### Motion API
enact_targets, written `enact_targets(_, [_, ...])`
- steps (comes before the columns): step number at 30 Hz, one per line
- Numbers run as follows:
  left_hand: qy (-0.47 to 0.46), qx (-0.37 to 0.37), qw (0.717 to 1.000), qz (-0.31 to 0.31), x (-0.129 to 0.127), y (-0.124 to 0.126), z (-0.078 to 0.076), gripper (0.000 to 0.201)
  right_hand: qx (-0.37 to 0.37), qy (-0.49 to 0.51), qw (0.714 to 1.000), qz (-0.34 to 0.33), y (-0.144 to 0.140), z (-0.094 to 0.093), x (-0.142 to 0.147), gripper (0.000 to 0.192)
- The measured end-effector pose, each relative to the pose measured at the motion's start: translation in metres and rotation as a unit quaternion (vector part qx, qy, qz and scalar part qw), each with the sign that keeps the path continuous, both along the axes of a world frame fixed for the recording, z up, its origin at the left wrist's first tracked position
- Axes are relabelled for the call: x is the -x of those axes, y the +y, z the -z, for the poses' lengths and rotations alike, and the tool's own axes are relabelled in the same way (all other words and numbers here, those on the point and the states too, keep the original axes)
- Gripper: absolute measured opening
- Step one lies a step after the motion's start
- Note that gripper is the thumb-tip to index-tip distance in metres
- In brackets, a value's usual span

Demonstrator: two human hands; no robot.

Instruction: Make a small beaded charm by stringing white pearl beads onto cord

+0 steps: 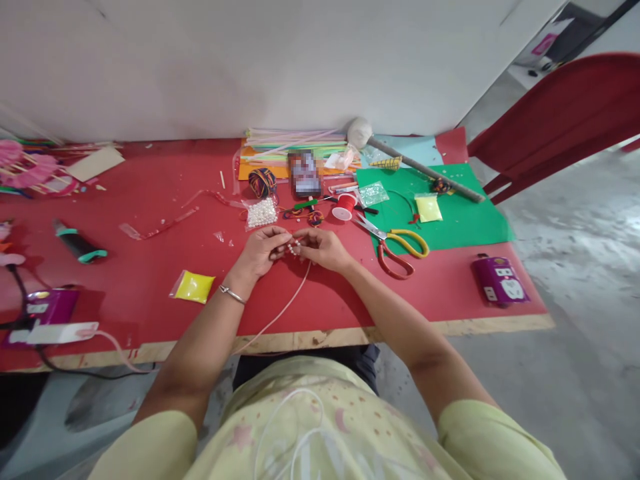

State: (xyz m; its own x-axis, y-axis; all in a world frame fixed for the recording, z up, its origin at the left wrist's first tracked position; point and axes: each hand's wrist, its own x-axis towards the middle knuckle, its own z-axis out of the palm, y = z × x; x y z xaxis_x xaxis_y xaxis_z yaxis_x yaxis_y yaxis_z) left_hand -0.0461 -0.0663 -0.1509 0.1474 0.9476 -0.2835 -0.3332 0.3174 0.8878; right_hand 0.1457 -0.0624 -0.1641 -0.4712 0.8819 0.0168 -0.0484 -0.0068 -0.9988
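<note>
Over the middle of the red-covered table (150, 267), my left hand (267, 249) and my right hand (323, 249) meet, fingers closed in a pinch. Between them is a short string of pearl beads (294, 249), held at both sides; its thread is too fine to make out. A thin pale pink cord (283, 312) runs from under my right hand to the table's front edge. Just beyond the hands lie a clear bag of pearl beads (262, 213), a spool of red thread (344, 207) and a green-handled tool (306, 204). Scissors (393, 243) with yellow and red handles lie open on the right.
Behind are a multicoloured yarn ball (263, 182), a blurred phone-like object (305, 173) and several pastel sticks (295, 139). A stick with a white ball (360, 133) crosses the green sheet (470, 223). A cutter (80, 244), yellow packet (195, 287) and purple boxes (500, 280) lie around.
</note>
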Motion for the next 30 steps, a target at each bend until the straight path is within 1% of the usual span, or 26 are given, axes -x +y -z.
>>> enact_targets(4, [-0.002, 0.004, 1.0, -0.003, 0.0, -0.001, 0.0, 0.025, 0.017, -0.006, 1.0, -0.021, 0.0, -0.005, -0.003, 0.043])
enact_targets(8, [0.001, 0.001, 1.0, 0.002, 0.0, -0.003, 0.0, 0.025, 0.008, -0.011, 0.999, -0.035, 0.0, -0.006, -0.005, 0.044])
enact_targets(15, [0.001, 0.0, 1.0, 0.0, 0.001, -0.002, -0.001, 0.024, -0.002, -0.031, 0.999, -0.015, 0.0, -0.002, -0.006, 0.033])
enact_targets(17, [0.006, -0.007, 1.0, -0.001, 0.001, -0.002, 0.001, 0.024, -0.014, -0.029, 0.999, -0.023, -0.001, -0.001, -0.006, 0.031])
enact_targets(19, [0.018, -0.019, 1.0, 0.008, 0.001, -0.003, 0.003, 0.022, -0.039, -0.043, 0.998, -0.031, -0.002, -0.002, -0.007, 0.029])
enact_targets(20, [0.028, -0.024, 0.999, 0.014, 0.0, -0.004, 0.004, 0.022, -0.062, -0.059, 0.996, -0.022, -0.003, -0.003, -0.007, 0.026])
enact_targets(21, [0.04, -0.028, 0.999, 0.02, -0.001, -0.005, 0.004, 0.022, -0.093, -0.08, 0.992, 0.003, -0.004, -0.006, -0.009, 0.022])
enact_targets(23, [0.073, -0.035, 0.996, 0.031, -0.004, -0.008, 0.004, 0.023, -0.171, -0.112, 0.975, 0.084, -0.006, -0.012, -0.012, 0.019])
enact_targets(24, [0.09, -0.04, 0.994, 0.037, -0.005, -0.01, 0.004, 0.023, -0.21, -0.116, 0.964, 0.117, -0.006, -0.015, -0.014, 0.022])
enact_targets(25, [0.103, -0.046, 0.993, 0.041, -0.007, -0.012, 0.003, 0.024, -0.242, -0.113, 0.955, 0.13, -0.006, -0.018, -0.016, 0.03])
enact_targets(26, [0.113, -0.053, 0.991, 0.045, -0.01, -0.014, 0.002, 0.024, -0.267, -0.106, 0.95, 0.122, -0.006, -0.02, -0.017, 0.041])
enact_targets(28, [0.124, -0.065, 0.989, 0.051, -0.013, -0.017, 0.001, 0.024, -0.292, -0.098, 0.949, 0.059, -0.005, -0.021, -0.02, 0.063])
enact_targets(29, [0.127, -0.07, 0.988, 0.051, -0.014, -0.018, 0.001, 0.024, -0.297, -0.103, 0.949, 0.027, -0.004, -0.02, -0.02, 0.068])
enact_targets(30, [0.13, -0.075, 0.987, 0.05, -0.015, -0.019, 0.0, 0.024, -0.299, -0.116, 0.947, 0.005, -0.003, -0.018, -0.021, 0.069])
